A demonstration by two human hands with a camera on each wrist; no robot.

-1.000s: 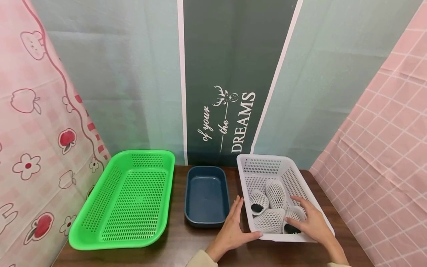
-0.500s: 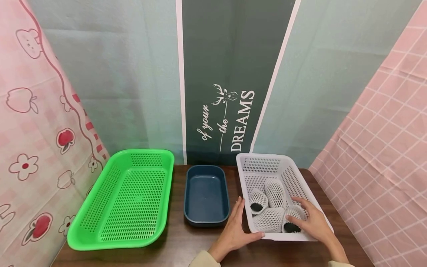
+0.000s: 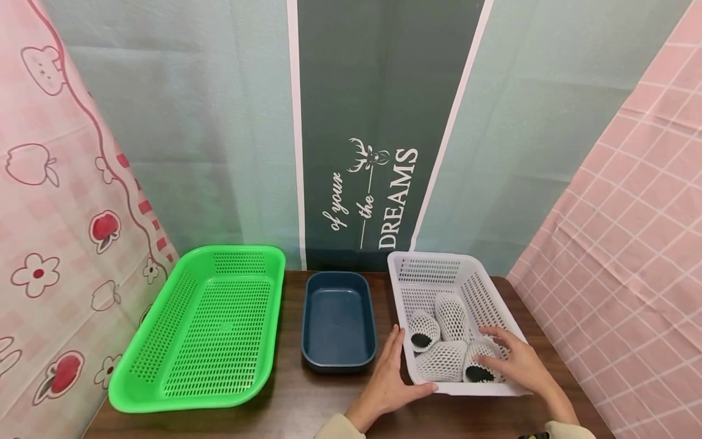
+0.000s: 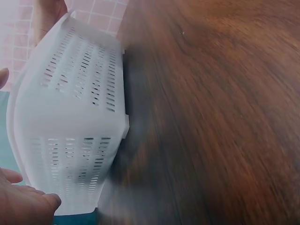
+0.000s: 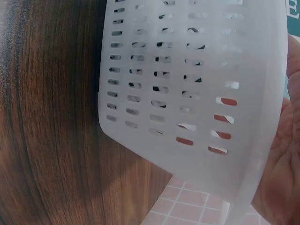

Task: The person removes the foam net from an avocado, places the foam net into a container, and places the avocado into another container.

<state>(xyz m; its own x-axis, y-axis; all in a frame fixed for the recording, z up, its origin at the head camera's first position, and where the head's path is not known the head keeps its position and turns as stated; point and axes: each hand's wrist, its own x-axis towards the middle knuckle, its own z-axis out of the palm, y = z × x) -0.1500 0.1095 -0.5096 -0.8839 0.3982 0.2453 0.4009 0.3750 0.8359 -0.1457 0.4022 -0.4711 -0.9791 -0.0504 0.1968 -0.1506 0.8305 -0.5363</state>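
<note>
Several white foam-net sleeves lie in the front half of a white plastic basket point(image 3: 439, 262); dark ends show at two of them, but what they wrap is mostly hidden. My left hand point(image 3: 386, 381) is at the basket's front left corner, its fingers stretched along the left side and its thumb on the front rim. My right hand point(image 3: 521, 363) reaches over the right rim, thumb across the front right foam-wrapped piece point(image 3: 482, 350) and forefinger just beyond it. Beside that piece lie a long sleeve point(image 3: 443, 361), another sleeve point(image 3: 452, 317) and a smaller dark-ended piece point(image 3: 425, 329).
A dark blue rectangular tub point(image 3: 339, 326) stands left of the white basket, with nothing in it. Farther left is a bare green plastic basket point(image 3: 219, 341). All stand on a brown wooden table point(image 3: 296, 390), with a green-grey curtain point(image 3: 219, 140) behind and pink cloths at both sides.
The head view has shifted slightly. My right hand has moved a little to the right and its thumb lies over the front right foam-wrapped piece. My left hand stays at the basket corner.
</note>
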